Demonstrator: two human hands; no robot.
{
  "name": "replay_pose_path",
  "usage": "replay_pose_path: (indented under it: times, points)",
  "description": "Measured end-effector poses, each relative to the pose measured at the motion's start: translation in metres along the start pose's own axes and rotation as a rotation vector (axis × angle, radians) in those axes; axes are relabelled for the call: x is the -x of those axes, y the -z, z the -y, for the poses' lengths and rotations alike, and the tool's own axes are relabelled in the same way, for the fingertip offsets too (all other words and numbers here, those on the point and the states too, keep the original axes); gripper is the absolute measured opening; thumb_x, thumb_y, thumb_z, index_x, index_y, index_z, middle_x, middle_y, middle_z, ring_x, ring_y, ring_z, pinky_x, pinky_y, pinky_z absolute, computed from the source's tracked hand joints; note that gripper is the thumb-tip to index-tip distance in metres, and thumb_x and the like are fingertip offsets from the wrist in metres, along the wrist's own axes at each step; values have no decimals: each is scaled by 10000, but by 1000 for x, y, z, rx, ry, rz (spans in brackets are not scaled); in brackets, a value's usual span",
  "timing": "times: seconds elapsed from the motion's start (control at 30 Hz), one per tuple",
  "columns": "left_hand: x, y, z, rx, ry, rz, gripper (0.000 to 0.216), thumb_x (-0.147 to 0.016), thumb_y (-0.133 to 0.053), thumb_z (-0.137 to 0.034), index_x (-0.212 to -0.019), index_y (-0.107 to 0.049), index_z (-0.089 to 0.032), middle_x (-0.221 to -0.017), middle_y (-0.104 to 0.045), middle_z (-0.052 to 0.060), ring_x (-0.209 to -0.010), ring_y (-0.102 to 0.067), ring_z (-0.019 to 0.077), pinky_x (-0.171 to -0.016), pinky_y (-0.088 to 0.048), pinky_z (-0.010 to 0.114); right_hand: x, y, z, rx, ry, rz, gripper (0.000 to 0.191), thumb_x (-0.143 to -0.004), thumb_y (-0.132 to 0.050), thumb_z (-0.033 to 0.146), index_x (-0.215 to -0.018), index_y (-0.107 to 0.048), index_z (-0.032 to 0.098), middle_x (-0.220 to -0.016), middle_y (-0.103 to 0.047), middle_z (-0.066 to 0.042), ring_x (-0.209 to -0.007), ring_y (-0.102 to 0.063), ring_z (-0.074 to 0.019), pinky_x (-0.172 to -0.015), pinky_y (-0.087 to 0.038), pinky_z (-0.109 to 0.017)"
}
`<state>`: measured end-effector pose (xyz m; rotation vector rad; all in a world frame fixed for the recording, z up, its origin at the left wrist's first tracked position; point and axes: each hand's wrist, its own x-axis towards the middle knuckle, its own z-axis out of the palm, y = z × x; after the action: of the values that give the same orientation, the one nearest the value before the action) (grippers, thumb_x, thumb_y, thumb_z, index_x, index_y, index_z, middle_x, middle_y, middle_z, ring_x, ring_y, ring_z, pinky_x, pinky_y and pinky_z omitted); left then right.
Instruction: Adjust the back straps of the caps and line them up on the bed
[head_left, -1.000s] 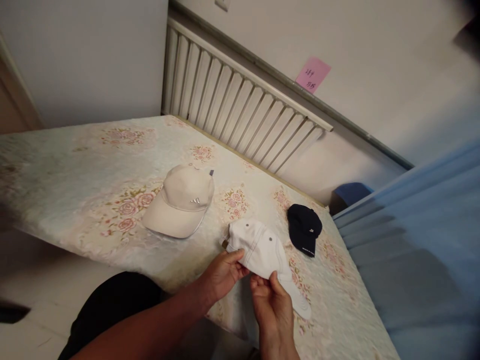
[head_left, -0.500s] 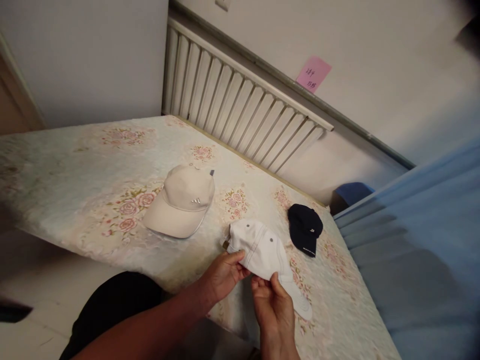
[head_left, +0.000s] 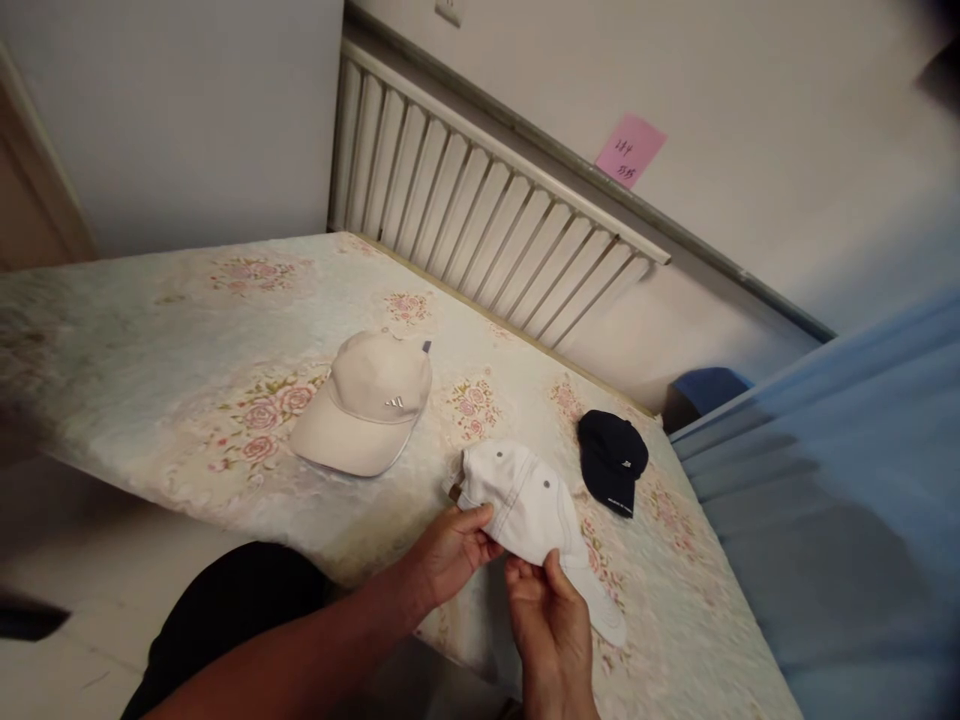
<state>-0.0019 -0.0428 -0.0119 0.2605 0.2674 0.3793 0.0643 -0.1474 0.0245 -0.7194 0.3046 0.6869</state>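
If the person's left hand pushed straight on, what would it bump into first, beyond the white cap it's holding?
Past the white baseball cap, the left hand would probably meet the dark baseball cap, though depth is unclear; the floral cover might come first.

We see a floral surface [head_left: 172,400], faintly glossy. By its near edge, the white cap [head_left: 525,505] is matt, stitched cloth; the beige cap [head_left: 379,375] looks smooth, its logo [head_left: 394,403] metallic-looking. The black cap [head_left: 611,450] is dull cloth, the pink note [head_left: 631,150] paper.
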Motion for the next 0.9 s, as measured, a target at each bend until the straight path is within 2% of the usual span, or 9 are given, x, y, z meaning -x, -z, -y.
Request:
replay_pose_path:
  times: [0.2, 0.33, 0.5, 0.73, 0.9]
  points:
    - [1, 0, -1, 33, 11, 18, 209, -729, -718, -148, -932, -670, -136, -887, -712, 63, -783, -640, 153, -780, -450, 298, 1, 3, 0, 11, 11, 37, 374, -711, -632, 60, -1043, -607, 231, -1009, -709, -2, -880, -660, -133, -665, -544, -256]
    - [0, 2, -2, 93, 25, -4, 115, -762, -679, -124, -876, -668, -132, -845, -711, 47, -760, -641, 141, -762, -459, 282, 1, 6, 3, 40, 49, 41, 371, -709, -644, 64, -1033, -610, 240, -1004, -705, 6, -863, -656, -131, -656, -540, -258]
    - [-3, -1, -7, 166, 18, -24, 129, -848, -588, -172, -951, -660, -139, -882, -718, 57, -786, -649, 151, -782, -481, 300, 1, 7, 8, 30, 86, 38, 419, -709, -649, 69, -1084, -597, 251, -1021, -698, 11, -905, -649, -139, -670, -536, -262]
    - [-3, -4, -8, 133, 12, -76, 116, -870, -572, -187, -936, -651, -134, -851, -720, 51, -742, -653, 139, -738, -497, 276, 2, 5, 12, 28, 73, 36, 379, -731, -643, 88, -1073, -612, 249, -1011, -707, 7, -892, -655, -135, -666, -534, -262]
    - [-1, -4, -8, 112, 40, -52, 161, -890, -550, -238, -965, -640, -127, -907, -719, 81, -827, -665, 166, -819, -500, 308, 1, 1, 18, 14, 85, 28, 353, -757, -611, 78, -1069, -619, 242, -1023, -712, 1, -957, -649, -129, -716, -544, -272]
